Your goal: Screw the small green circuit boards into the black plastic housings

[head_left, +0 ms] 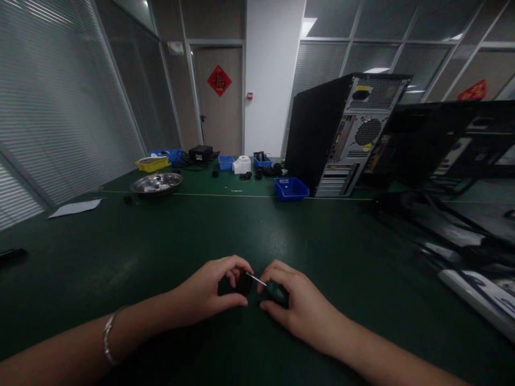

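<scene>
Near the front middle of the green table (pixel 193 225), my left hand (pixel 221 284) curls its fingers round a small black part (pixel 244 283). My right hand (pixel 287 295) grips a screwdriver (pixel 277 294) by its dark green handle. The thin metal shaft points left, and its tip meets the upper edge of the black part. The part's details are too dark to make out. A silvery bracelet (pixel 107 338) circles my left wrist.
A metal bowl (pixel 156 184), a yellow tray (pixel 153 164), a blue bin (pixel 292 190) and a white device (pixel 242 165) stand farther back. A black computer tower (pixel 317 128) rises at right. White paper (pixel 75 208) lies left; cables (pixel 422 209) lie right.
</scene>
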Demonstrator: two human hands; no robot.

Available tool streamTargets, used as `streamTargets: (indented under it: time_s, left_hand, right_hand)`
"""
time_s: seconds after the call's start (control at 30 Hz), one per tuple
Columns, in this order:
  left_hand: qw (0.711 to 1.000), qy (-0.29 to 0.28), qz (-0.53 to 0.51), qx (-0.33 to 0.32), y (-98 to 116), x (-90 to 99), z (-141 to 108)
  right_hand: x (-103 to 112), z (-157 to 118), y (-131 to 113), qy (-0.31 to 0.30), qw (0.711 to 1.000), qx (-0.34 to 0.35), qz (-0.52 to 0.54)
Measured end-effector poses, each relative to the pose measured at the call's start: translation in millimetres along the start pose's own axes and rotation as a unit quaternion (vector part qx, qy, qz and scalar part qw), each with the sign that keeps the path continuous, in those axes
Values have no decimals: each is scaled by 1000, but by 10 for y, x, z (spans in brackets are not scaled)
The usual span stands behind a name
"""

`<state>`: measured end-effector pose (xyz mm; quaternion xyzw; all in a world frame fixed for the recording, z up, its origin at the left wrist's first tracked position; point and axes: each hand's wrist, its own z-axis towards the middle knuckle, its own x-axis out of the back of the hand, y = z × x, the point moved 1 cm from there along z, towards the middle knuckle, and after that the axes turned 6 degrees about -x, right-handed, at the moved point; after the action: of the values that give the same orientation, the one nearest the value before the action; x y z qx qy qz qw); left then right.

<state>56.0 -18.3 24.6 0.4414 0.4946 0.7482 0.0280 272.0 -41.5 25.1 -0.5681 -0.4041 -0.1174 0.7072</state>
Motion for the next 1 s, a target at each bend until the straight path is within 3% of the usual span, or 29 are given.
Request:
streamTargets:
  time_s: [0.2, 0.5, 0.63, 0.8, 1.0]
  left_hand:
    - [1000, 1, -11, -3, -35, -1, -9]
    - [1000, 5, -20, -3, -33, -3, -13]
    - [993, 16, -117, 21, -80, -17, -3]
    - [962, 45, -264, 52, -144, -43, 29]
    - [943, 43, -319, 90, -84, -44, 49]
  right_hand:
    - [44, 12, 2, 2, 1000, -9, 6]
    - [37, 0, 8, 2, 999, 35, 21]
    - [48, 14, 5, 30, 1000, 6, 4]
    - [10, 9, -3, 7, 998, -26, -48]
    - [-11, -3, 12, 22, 999, -13, -33]
